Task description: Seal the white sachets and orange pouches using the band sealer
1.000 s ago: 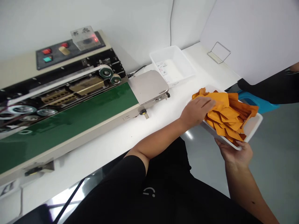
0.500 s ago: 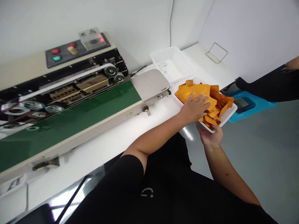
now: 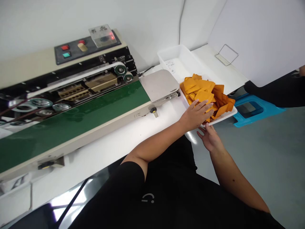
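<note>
A white plastic bin [image 3: 224, 117] heaped with small flat orange packets [image 3: 203, 90] sits at the table's front edge. My left hand [image 3: 195, 115] lies over the near side of the heap, fingers stretched and slightly spread, touching the packets. Just below the bin's near edge is my right hand [image 3: 211, 139], its fingers apart and its fingertips close to the underside. Whether those fingertips touch the bin I cannot tell.
On the left stands a band sealing machine with a green conveyor belt [image 3: 95, 117] and a metal end plate [image 3: 162, 85]. Behind the orange packets is another white bin [image 3: 183, 51]. A blue plastic stool [image 3: 259, 116] and a person's dark sleeve [image 3: 274, 90] are at the right.
The bin has moved slightly back and its packets have settled flatter. My right hand has come off the near rim, its fingers now spread. My left hand has slid a little toward the near side.
</note>
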The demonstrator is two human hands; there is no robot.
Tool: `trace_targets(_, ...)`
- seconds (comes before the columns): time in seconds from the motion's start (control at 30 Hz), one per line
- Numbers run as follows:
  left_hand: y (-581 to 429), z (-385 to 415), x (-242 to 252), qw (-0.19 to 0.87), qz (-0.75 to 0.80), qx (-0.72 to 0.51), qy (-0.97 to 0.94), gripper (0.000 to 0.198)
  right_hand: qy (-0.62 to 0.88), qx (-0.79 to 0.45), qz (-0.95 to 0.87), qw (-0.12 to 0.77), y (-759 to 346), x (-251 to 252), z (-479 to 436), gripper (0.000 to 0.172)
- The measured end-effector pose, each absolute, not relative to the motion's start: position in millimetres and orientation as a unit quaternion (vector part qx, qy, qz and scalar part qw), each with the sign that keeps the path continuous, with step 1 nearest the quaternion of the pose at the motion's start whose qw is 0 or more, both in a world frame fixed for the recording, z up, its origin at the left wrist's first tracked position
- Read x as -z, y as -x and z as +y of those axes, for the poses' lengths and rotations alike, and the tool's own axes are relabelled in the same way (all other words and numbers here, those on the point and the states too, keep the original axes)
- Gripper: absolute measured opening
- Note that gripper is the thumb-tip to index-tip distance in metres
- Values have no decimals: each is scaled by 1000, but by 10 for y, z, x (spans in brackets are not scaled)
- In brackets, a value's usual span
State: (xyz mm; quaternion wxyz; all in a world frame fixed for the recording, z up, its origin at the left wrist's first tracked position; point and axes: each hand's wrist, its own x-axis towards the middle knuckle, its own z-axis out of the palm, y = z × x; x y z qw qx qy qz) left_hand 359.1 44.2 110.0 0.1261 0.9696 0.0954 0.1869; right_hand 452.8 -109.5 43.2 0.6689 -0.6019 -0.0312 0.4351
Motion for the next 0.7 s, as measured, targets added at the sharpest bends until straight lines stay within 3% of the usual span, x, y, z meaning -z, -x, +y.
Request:
trace_targets(0.07,-3458,420,-1094,130,86,-198,-968,47,662,-298,-44,686,-4486,-575,-1234,42)
trace_targets(0.13,-3196,359,-1046,140,41,-204,-968,45,686,-81,-108,715,-4530,-846,-1319,37)
trace_targets(0.23,-2579,221,-854,163,-119,-184,-962,33,612,109,-298,725,-4804,-1460,-1074,34)
trace_targets(0.33,-1850,96,-578,162,-170,-166,-958,24,692,16,-486,533,-5209,-2055,-135,32)
trace_targets(0.4,-1386,45,-423,161,-126,-166,-965,22,748,-86,-559,348,-5446,-2254,814,28)
trace_targets(0.43,-1173,29,-367,157,-83,-172,-969,22,767,-124,-551,306,-5535,-2272,1329,34)
trace_targets(0.53,-636,5,-286,133,53,-186,-972,24,790,-275,-459,299,-5667,-2055,2761,61)
trace_targets(0.7,-193,-15,-273,112,189,-196,-956,24,771,-380,-242,449,-5698,-1422,4208,55)
